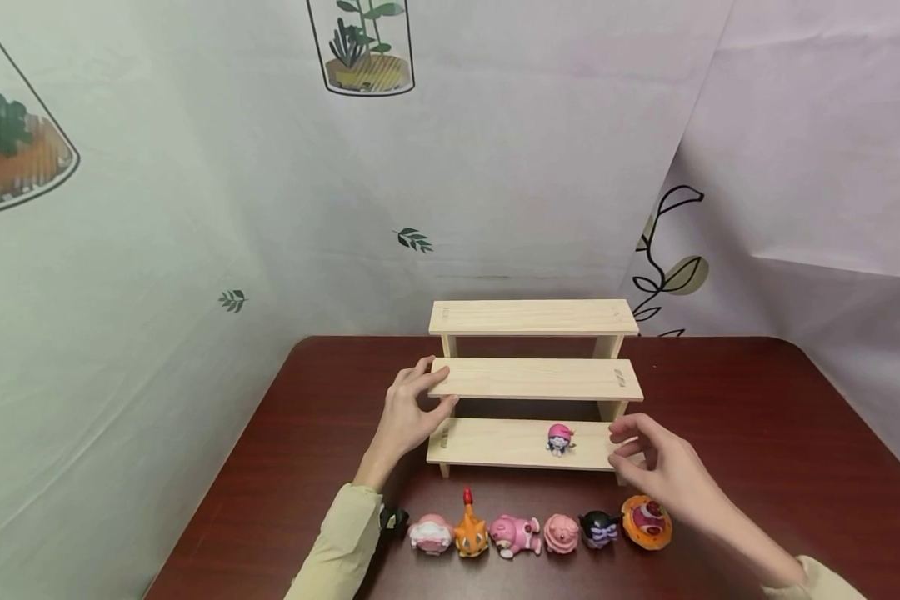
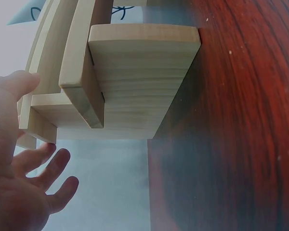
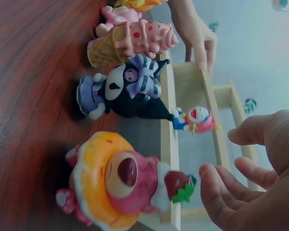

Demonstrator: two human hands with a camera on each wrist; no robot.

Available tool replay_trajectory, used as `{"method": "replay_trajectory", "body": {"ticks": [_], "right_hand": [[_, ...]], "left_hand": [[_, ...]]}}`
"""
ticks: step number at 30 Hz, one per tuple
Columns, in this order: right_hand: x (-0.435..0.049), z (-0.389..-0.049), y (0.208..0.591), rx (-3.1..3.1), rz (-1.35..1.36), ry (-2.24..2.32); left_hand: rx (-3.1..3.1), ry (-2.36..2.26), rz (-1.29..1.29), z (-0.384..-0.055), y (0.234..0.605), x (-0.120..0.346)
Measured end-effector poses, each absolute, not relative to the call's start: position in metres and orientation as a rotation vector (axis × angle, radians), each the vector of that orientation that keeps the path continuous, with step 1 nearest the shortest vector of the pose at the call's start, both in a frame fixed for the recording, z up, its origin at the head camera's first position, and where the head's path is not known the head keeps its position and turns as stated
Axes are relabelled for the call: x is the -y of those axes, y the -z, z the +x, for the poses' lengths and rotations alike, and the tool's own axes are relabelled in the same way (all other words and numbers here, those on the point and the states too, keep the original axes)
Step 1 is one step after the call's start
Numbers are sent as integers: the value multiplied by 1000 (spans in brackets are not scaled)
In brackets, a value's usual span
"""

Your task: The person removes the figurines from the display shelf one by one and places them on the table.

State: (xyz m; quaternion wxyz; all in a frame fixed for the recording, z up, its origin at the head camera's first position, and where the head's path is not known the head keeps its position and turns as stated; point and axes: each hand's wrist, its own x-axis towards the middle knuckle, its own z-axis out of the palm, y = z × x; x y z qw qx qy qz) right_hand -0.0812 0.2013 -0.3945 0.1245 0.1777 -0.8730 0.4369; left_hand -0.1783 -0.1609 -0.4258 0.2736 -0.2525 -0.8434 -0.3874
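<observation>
A three-step wooden display stand [image 1: 536,379] stands on the table. My left hand [image 1: 408,410] holds the left end of its middle board, with the thumb at the front edge and the fingers behind; the left wrist view shows thumb and fingertips on either side of the board's end. On the lowest board stands a small figurine [image 1: 559,439] with a pink hat, right of centre. My right hand [image 1: 667,467] hovers by that board's right end, fingers loosely bent with nothing between them. In the right wrist view the figurine lies beyond its fingertips [image 3: 209,175].
A row of toy figures lines the table in front of the stand: a bear in an orange ring [image 1: 647,522], a black-hooded figure [image 1: 598,529], a pink ice-cream cone [image 3: 135,41], a pink figure [image 1: 513,533], an orange one [image 1: 471,535] and others. A printed cloth [image 1: 532,167] hangs behind.
</observation>
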Motion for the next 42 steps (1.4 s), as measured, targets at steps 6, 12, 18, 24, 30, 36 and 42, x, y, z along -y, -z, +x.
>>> {"method": "replay_trajectory", "body": {"ticks": [6, 12, 18, 24, 30, 36, 42], "right_hand": [[-188, -92, 392, 2572, 542, -1352], [-178, -102, 393, 2635, 558, -1360], [-170, -108, 395, 2656, 584, -1360], [-166, -112, 394, 2665, 599, -1400], [-161, -115, 396, 2666, 607, -1380], [-156, -118, 398, 2650, 628, -1342], [-154, -121, 401, 2651, 657, -1321]], "left_hand": [[2275, 1049, -678, -178, 426, 161], [2267, 1052, -682, -178, 426, 161], [2269, 1046, -682, -178, 427, 161], [2262, 1047, -684, -179, 427, 162], [2261, 1046, -691, -179, 427, 162], [2253, 1037, -709, -179, 427, 162], [2241, 1032, -717, -180, 428, 162]]}}
